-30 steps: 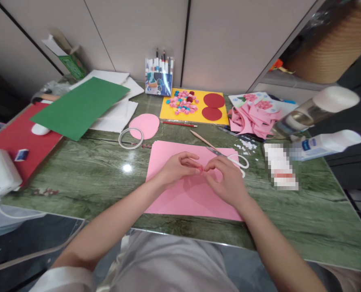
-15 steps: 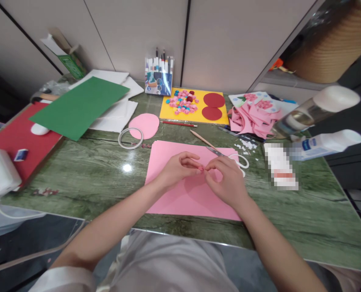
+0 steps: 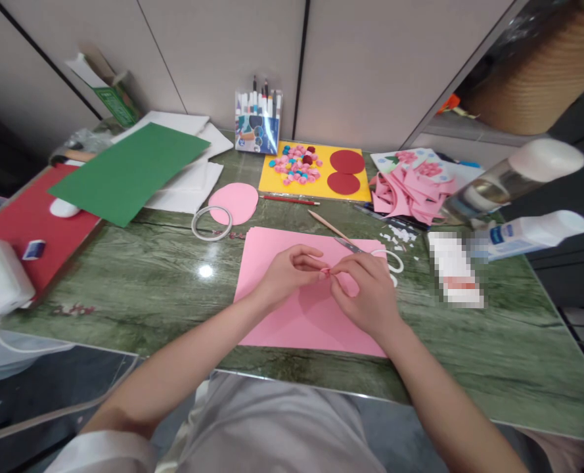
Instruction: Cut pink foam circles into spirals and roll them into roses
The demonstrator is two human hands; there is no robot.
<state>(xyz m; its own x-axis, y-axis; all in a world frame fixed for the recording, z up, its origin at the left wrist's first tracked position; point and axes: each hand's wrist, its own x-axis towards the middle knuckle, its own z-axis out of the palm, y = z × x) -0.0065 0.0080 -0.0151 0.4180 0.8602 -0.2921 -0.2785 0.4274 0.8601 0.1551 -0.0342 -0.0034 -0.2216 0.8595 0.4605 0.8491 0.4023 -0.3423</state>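
pink coil (image 3: pixel 324 272) in pinched grip of left hand (image 3: pixel 288 274); right hand (image 3: pixel 369 290) now nearer, its hold unclear.

The pink piece (image 3: pixel 324 272) looks rounded; fingertips (image 3: pixel 335 269) hold it.

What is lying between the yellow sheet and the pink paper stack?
In the head view, a red pencil lies beside the yellow sheet, and a tan pencil slants towards the pink paper stack.
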